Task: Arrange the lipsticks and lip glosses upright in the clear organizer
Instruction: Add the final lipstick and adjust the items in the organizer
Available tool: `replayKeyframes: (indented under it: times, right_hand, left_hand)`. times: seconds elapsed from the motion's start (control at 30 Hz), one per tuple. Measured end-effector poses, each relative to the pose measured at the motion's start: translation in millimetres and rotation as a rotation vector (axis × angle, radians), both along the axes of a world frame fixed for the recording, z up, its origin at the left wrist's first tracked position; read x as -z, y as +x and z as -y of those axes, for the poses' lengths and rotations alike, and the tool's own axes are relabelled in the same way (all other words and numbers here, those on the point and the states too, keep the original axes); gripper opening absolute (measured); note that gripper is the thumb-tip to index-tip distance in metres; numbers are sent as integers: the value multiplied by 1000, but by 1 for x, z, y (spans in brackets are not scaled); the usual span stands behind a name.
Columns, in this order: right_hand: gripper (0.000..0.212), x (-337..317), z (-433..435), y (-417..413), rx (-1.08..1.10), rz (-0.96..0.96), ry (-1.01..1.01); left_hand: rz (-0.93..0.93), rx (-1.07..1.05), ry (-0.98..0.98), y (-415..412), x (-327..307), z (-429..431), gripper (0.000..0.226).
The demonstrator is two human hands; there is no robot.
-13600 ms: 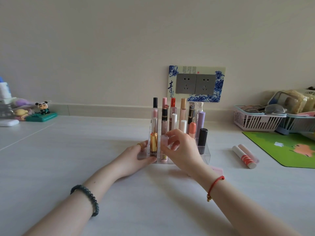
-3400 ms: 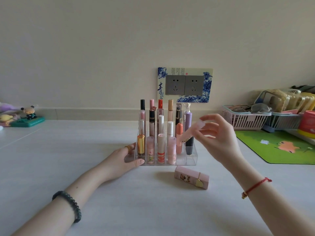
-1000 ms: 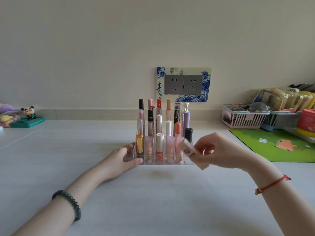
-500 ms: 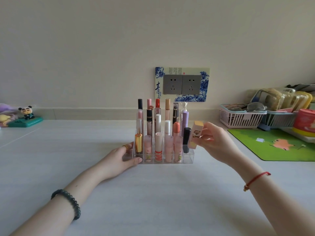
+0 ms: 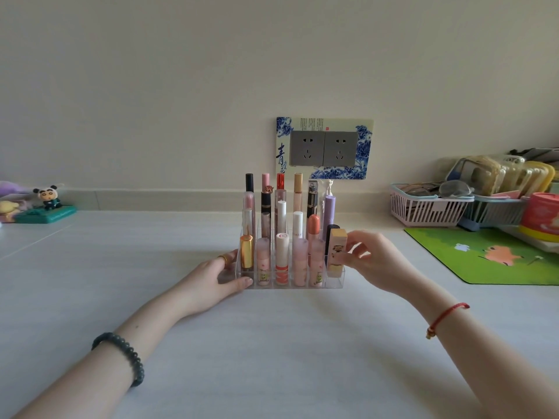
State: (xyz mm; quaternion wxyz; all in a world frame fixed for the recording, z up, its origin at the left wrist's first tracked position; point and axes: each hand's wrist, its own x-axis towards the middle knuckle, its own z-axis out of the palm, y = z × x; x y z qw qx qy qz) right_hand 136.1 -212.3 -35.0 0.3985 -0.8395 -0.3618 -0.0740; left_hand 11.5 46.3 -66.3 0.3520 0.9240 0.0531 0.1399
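Note:
The clear organizer (image 5: 334, 283) stands mid-table with several lipsticks and lip glosses upright in its stepped rows. A square pink lipstick with a gold top (image 5: 336, 252) stands upright in the front right slot. My right hand (image 5: 375, 261) touches its right side with thumb and fingertips. My left hand (image 5: 213, 281), with a gold ring, rests flat against the organizer's left front corner. A gold-capped lipstick (image 5: 246, 251) fills the front left slot.
A green mat (image 5: 490, 255) lies right of the organizer. Behind it are a pink basket (image 5: 423, 208), a blue basket with pouches and a red tin (image 5: 540, 217). Small figurines (image 5: 48, 201) sit at the far left. A socket plate (image 5: 323, 148) is on the wall.
My right hand picked the square pink lipstick up off the table, turned it upright, and lowered it into the front right slot. My left hand has stayed on the organizer.

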Motion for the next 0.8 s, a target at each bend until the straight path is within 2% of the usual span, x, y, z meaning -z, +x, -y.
replayKeyframes:
  times: [0.2,0.3,0.5,0.63,0.8]
  right_hand:
    - [10,5,0,2,25,14,-102]
    - [4,6,-1,2,18,-1,-85]
    - [8,4,1,2,24,1,-84]
    - [20,1,4,2,49,-17,-6]
    - [21,-6,4,-1,48,26,143]
  left_hand:
    - [-2,8,4,0,0,0,52]
    - [-1,5,7,1,1,0,50]
    - [-5,16,-5,1,2,-2,49]
    - [0,17,-8,2,3,-2,45]
    - [-2,5,5,2,2,-2,53]
